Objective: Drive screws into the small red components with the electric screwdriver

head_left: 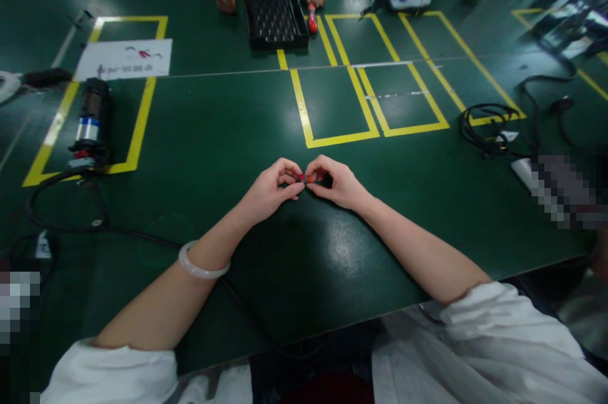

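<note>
Both my hands meet over the middle of the green table [213, 119]. Pinched between them is a small red, orange and dark part [304, 179], too small to name. My left hand [275, 189] grips its left end between thumb and fingertips. From the other side, my right hand [335, 182] closes thumb and forefinger on the orange end. The fingers cover much of the part.
Across the table a person's hands rest beside a black tray [280, 43] and a red-handled tool [312, 19]. At left are a black cylindrical device [91, 119], its cable and a paper sign [123, 59]. A coiled black cable [489, 128] lies right.
</note>
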Demonstrator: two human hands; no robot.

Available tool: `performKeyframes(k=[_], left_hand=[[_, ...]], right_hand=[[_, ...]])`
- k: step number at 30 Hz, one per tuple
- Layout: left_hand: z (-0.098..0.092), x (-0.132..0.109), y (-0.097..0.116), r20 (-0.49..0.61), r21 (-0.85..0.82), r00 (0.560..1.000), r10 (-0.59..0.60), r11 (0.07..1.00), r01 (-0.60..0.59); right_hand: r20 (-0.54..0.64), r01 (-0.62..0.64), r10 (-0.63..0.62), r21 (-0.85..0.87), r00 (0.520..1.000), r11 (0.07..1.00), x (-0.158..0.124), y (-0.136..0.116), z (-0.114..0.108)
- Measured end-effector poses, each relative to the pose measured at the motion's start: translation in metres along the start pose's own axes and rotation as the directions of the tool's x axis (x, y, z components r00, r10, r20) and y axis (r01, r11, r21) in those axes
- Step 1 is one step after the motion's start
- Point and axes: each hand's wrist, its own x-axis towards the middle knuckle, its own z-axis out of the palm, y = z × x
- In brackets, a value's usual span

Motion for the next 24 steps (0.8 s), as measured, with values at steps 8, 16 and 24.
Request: performKeyframes(k=[8,16,24], left_hand=[[-0.0003,-0.0001,-0.0006,0.003,0.015,1.0,0.006,1.0,-0.006],[-0.0003,-0.0002,-0.0002,0.009,0.0,1.0,0.003,1.0,-0.003],[0.0,-0.0007,0.0,0.008,0.007,1.0,-0.006,1.0,0.006]], right_hand=[[0.004,0.029,-0.029,-0.033,1.0,0.999,0.0002,-0.0001,0.0005],[-0.01,-0.01,0.01,-0.036,1.0,0.999,-0.0004,-0.0001,0.0002],[-0.015,-0.003,0.002,-0.035,1.0,0.999,-0.0007,0.0013,0.0002]])
